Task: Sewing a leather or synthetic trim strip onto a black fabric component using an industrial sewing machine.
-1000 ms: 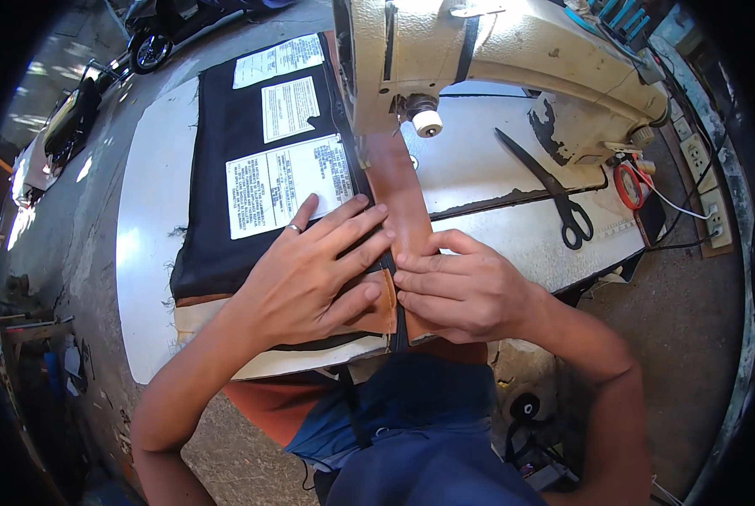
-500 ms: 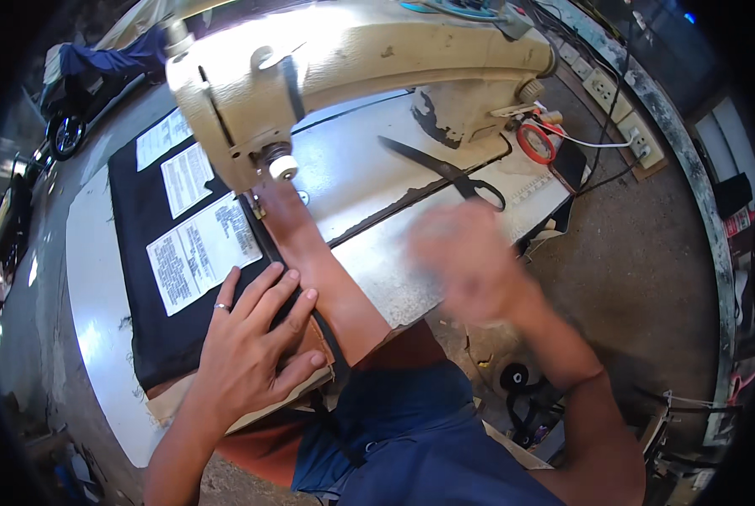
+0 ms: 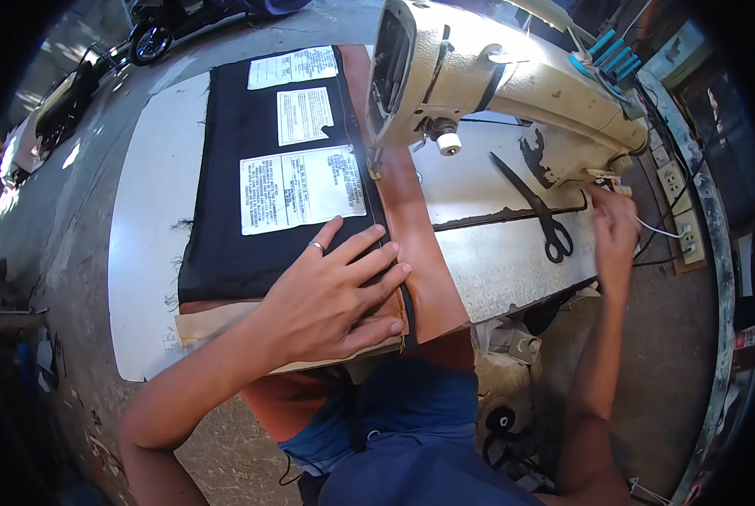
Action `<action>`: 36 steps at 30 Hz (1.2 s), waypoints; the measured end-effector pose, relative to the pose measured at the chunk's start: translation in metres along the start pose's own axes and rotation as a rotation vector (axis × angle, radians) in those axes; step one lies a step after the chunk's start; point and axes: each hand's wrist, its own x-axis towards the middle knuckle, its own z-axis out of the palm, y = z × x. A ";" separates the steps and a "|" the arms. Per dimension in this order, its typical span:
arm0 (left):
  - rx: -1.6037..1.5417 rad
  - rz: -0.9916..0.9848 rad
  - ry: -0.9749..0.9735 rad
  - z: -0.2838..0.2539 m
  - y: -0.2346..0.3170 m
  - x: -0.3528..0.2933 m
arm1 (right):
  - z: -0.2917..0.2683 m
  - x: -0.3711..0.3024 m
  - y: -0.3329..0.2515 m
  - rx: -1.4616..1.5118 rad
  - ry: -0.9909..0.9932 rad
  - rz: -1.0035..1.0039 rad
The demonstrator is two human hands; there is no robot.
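My left hand [image 3: 339, 291], a ring on one finger, lies flat with fingers spread on the black fabric [image 3: 217, 211] beside its seam. White printed labels [image 3: 303, 192] are on this fabric. Along its right side runs a brown leather-like strip [image 3: 424, 278], partly under the head of a cream sewing machine [image 3: 428, 63]. My right hand [image 3: 615, 228] is at the right end of the machine's base, fingers curled among small items there. What they hold, if anything, is hidden. Black-handled scissors [image 3: 536, 202] lie on the machine bed, left of this hand.
The white table [image 3: 154, 244] extends left of the fabric. Power sockets [image 3: 688, 232] with a white cable are at the right. Blue-green pointed tools [image 3: 615, 59] sit on the machine's top. Parked motorbikes [image 3: 150, 42] stand at the back left. A black roll [image 3: 501, 419] is below the table.
My right hand has moved from above the table's front to the machine's right end. My left hand stays flat on the fabric. The view has swung left, shifting the scene rightward.
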 end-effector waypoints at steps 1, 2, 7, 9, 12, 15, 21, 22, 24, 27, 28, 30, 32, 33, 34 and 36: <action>0.000 0.006 -0.006 -0.001 0.000 0.000 | 0.016 -0.004 -0.054 0.277 0.010 -0.224; -0.004 -0.005 0.003 -0.001 -0.001 -0.004 | 0.029 0.000 -0.106 0.473 -0.163 -0.355; -0.015 0.008 0.054 -0.003 0.000 0.000 | 0.097 0.012 -0.176 0.542 -0.351 -0.610; 0.003 0.028 0.094 -0.002 0.001 0.003 | 0.110 0.015 -0.177 0.408 -0.321 -0.663; -0.062 0.008 0.112 -0.001 -0.001 0.001 | 0.105 0.005 -0.176 0.350 -0.327 -0.709; -0.269 -0.042 0.097 -0.002 -0.008 -0.003 | 0.090 -0.022 -0.177 0.372 -0.353 -0.745; -0.333 -0.202 0.224 0.004 -0.003 0.001 | 0.070 -0.053 -0.189 0.341 -0.356 -0.694; -0.221 -0.180 0.204 0.004 -0.004 0.001 | 0.068 -0.053 -0.191 0.328 -0.354 -0.690; 0.003 -0.139 0.160 0.003 -0.006 0.000 | 0.065 -0.054 -0.195 0.301 -0.351 -0.685; 0.106 -0.128 0.138 0.003 -0.007 -0.001 | 0.066 -0.054 -0.196 0.288 -0.352 -0.688; 0.097 -0.133 0.135 0.004 -0.007 -0.001 | 0.066 -0.053 -0.196 0.290 -0.352 -0.688; 0.078 -0.142 0.128 0.004 -0.008 -0.001 | 0.068 -0.052 -0.196 0.295 -0.353 -0.686; 0.078 -0.143 0.126 0.005 -0.009 -0.002 | 0.069 -0.051 -0.196 0.296 -0.356 -0.691; 0.079 -0.141 0.125 0.006 -0.010 -0.002 | 0.069 -0.050 -0.196 0.294 -0.357 -0.695; 0.080 -0.138 0.125 0.006 -0.011 -0.002 | 0.069 -0.050 -0.196 0.293 -0.357 -0.698; 0.081 -0.136 0.126 0.008 -0.013 -0.002 | 0.072 -0.049 -0.196 0.290 -0.358 -0.704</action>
